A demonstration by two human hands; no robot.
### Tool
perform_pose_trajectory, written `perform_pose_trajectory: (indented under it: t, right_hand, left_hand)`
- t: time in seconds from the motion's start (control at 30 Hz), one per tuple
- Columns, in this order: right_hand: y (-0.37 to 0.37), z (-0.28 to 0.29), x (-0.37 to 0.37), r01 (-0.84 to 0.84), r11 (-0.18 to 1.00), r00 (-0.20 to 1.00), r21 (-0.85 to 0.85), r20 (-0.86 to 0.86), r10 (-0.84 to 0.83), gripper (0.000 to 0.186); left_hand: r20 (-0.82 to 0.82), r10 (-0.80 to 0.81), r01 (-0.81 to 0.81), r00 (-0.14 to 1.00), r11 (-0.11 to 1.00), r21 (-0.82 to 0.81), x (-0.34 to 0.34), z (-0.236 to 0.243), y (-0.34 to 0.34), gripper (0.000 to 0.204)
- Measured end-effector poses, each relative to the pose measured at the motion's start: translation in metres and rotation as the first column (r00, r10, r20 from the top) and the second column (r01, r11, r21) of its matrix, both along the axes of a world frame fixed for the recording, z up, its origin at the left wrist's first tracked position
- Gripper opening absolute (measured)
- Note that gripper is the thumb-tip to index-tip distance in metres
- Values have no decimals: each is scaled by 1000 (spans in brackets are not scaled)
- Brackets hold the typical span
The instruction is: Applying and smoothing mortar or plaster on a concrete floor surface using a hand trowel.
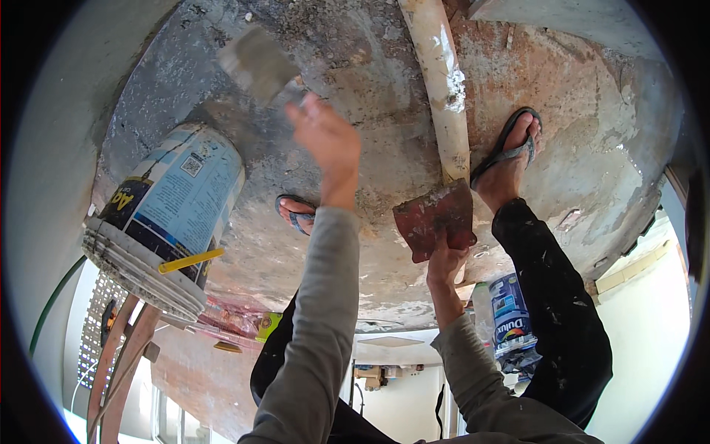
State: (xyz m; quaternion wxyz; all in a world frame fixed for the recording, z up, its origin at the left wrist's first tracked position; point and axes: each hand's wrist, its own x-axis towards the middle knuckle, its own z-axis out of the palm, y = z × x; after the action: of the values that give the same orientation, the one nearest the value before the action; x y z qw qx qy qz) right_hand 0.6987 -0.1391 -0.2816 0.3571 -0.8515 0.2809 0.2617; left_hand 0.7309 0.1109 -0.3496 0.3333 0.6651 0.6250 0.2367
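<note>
My left hand (323,140) grips the handle of a wide metal scraper (257,68), blurred, held over the mottled, stained floor (355,89). My right hand (445,263) holds a worn, dark red flat plate (431,216) by its near edge, beside the lower end of a long pale pipe (436,81) with white patches. Left of my left arm is a large plastic bucket (177,200) with a light blue label, a yellow handle and a dirt-caked rim.
My feet in flip-flops (518,148) are either side of my hands. A blue paint container (510,311) is beside my right leg. Wooden lengths (118,370) and a green hose (55,303) lie at lower left, near a grey wall (59,148).
</note>
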Motion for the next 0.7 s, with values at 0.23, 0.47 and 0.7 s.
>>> perform_pose_trajectory:
  t: [0.23, 0.47, 0.7]
  right_hand:
    - [-13, 9, 15, -106, 992, 994, -73, -23, 104, 33]
    - [-6, 10, 11, -41, 999, 997, -12, -60, 40, 33]
    - [-8, 6, 10, -42, 997, 999, -57, -17, 41, 38]
  left_hand:
    - [-250, -246, 140, 936, 916, -375, 17, 45, 29, 41]
    - [-424, -494, 314, 759, 849, -425, 11, -5, -1, 40]
    - [-89, -49, 41, 995, 995, -88, 30, 18, 3, 39]
